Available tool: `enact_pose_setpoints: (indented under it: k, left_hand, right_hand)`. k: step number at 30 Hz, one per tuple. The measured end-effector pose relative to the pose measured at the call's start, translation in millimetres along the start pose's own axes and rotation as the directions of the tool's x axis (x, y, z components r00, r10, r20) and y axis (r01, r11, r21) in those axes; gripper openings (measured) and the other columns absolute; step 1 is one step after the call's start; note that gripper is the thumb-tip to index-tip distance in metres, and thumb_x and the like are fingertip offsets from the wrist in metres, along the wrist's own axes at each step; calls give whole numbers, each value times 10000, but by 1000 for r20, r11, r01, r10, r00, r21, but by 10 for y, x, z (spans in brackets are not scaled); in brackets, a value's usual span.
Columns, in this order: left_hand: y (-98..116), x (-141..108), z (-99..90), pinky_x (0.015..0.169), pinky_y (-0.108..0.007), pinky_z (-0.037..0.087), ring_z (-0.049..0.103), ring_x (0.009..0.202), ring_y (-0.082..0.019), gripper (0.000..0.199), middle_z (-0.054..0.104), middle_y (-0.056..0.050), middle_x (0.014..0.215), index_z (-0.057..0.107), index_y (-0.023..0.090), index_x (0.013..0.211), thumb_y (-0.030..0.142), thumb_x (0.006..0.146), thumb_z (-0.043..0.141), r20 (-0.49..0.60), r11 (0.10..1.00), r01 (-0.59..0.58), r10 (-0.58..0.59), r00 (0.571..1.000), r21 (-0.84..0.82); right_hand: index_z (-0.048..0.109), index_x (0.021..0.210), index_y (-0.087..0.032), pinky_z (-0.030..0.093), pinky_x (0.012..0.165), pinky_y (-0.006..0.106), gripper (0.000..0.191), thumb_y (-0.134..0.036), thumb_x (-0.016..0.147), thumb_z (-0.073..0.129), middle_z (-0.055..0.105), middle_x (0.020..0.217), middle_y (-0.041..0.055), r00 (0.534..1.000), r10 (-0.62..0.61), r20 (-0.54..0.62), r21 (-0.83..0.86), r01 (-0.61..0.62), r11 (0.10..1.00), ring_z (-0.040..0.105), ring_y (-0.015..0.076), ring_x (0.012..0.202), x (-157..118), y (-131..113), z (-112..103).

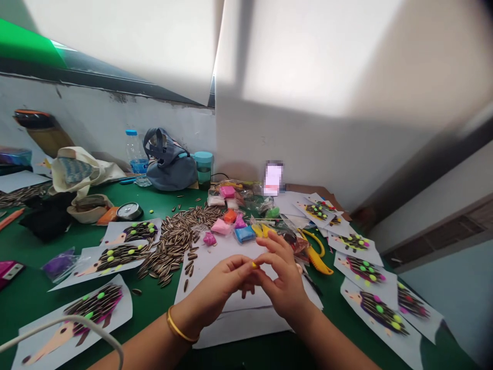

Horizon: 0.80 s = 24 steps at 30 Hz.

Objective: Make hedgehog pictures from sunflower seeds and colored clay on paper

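Nearest, a white cable (77, 319) arcs over the left corner and the table (157, 295) shows green between the left forearm and the hedgehog pictures (94, 308) on that side. The left hand (227, 282), with a gold bangle (181, 326), pinches a small yellow clay piece (254, 265) above the middle of the white paper (208, 308); the right hand (283, 277) meets it with thumb and fingertip, its other fingers loosely spread. The shaping looks unfinished. Hedgehog pictures on the left and more cards (375, 308) on the right look complete, seeded and dotted; the paper's visible part bears only loose seeds along its left edge. A sunflower seed heap (169, 252) crowds that edge, a yellow-handled tool (319, 261) the right. Beyond, clay packets (222, 226) hem in the far edge, leaving the freest room on the paper's near part.
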State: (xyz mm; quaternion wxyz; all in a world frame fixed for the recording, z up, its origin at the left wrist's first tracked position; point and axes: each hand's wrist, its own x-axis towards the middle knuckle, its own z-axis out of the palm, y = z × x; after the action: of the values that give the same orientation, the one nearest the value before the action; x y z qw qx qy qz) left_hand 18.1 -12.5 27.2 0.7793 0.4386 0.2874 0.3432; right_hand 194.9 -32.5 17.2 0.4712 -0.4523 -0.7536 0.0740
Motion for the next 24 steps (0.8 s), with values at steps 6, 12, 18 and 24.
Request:
enact_pose_setpoints:
  k: [6,12,18,24]
  left_hand:
    - [80,-17,9,623,-246,402,550,644,-124,280,645,-20,688,680,143,845,422,842,692,-74,980,17,-2,997,200]
    - [87,2,-3,614,-254,418,580,635,-138,325,671,-37,689,680,137,816,462,840,675,-78,956,1,23,997,295]
    - [95,1,-6,574,-255,426,613,617,-158,332,681,-50,663,665,136,762,455,851,651,-83,922,-46,85,993,385]
    - [85,-7,23,576,-263,464,618,594,-155,308,638,-5,639,600,167,753,449,876,616,-79,894,-104,153,985,435]
  right_hand:
    - [670,1077,-288,359,1098,550,188,-228,902,638,607,1312,56,999,-48,14,-33,48,998,411,296,1356,2,-30,-9]
    - [712,944,-288,348,1099,565,122,-206,905,629,617,1285,44,996,-78,53,-58,81,995,419,300,1338,2,-20,-16]
    - [701,978,-288,353,1092,574,153,-179,897,630,632,1248,47,992,-115,42,-78,118,990,431,300,1317,4,-9,-29]
    - [678,978,-273,370,1084,561,127,-186,911,613,647,1217,52,989,-138,50,-86,142,986,456,293,1293,10,2,-31]
